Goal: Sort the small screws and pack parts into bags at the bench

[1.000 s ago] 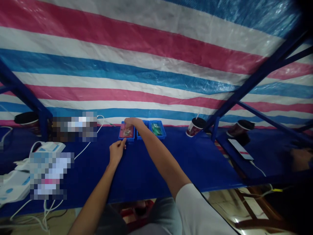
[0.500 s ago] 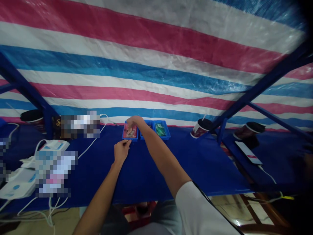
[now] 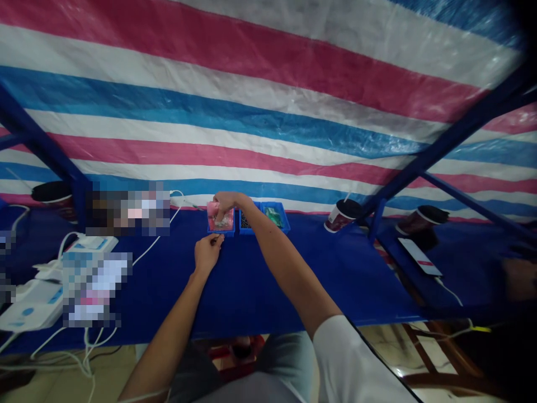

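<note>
My right hand [image 3: 226,202] reaches down into the leftmost small blue tray [image 3: 226,232], its fingers bunched among small pale parts [image 3: 221,223]. Pink plastic [image 3: 211,209] lines this tray and stands up beside my fingers; what the fingertips pinch is hidden. Just in front of the tray rests my left hand [image 3: 206,253] on the table, thumb and fingers pressed together near the tray's front edge. A dark spot shows at its fingertips, too small to name. Beside it, a middle blue tray [image 3: 250,225] holds small dark parts, and a right blue tray [image 3: 274,217] holds green packets.
A lidded cup [image 3: 342,217] with a straw stands right of the trays on the blue table [image 3: 260,285]. White power strips [image 3: 31,305] and cables lie at left. A phone [image 3: 419,257] and another cup [image 3: 419,221] sit at far right, by the blue frame bar [image 3: 403,173].
The view has shifted slightly. My right hand has shifted within the left tray, and the pink plastic now rises beside it. My left hand stays in front of the tray.
</note>
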Motion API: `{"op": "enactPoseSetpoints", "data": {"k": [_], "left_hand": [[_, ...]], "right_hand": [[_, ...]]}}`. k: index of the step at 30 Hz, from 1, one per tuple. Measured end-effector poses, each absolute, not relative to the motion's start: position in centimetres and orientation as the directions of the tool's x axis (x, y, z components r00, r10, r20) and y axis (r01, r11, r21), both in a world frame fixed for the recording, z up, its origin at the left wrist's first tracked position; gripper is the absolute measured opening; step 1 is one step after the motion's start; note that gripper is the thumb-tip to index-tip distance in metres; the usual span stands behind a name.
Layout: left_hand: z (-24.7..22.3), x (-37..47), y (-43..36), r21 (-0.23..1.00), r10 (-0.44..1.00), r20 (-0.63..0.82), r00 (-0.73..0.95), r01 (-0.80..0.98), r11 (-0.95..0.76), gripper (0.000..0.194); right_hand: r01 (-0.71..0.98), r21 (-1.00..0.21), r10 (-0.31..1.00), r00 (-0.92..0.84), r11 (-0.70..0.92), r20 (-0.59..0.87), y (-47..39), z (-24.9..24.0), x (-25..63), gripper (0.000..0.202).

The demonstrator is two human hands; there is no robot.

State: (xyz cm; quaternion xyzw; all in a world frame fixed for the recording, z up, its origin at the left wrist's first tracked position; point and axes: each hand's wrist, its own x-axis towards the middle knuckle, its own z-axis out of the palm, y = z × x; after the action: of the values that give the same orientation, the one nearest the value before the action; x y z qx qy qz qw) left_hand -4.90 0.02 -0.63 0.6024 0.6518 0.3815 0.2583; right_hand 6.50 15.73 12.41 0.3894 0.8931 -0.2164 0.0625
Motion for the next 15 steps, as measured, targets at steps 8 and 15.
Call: {"op": "enactPoseSetpoints", "data": {"k": [8,15], "left_hand": [[-0.8,-5.0,-0.1,0.780,0.981,0.154,-0.122,0.625,-0.045,0.027],[-0.7,-4.7,-0.3,0.695,0.981,0.176,-0.077,0.716,-0.069,0.028]], "right_hand": [[0.625,-0.576,0.688,-0.711,0.527,-0.143,13.0,18.4,12.4,0.048],[0.604,-0.662,0.515,-0.777,0.445,-0.362,5.6,13.3,16.0,0.039]]}}
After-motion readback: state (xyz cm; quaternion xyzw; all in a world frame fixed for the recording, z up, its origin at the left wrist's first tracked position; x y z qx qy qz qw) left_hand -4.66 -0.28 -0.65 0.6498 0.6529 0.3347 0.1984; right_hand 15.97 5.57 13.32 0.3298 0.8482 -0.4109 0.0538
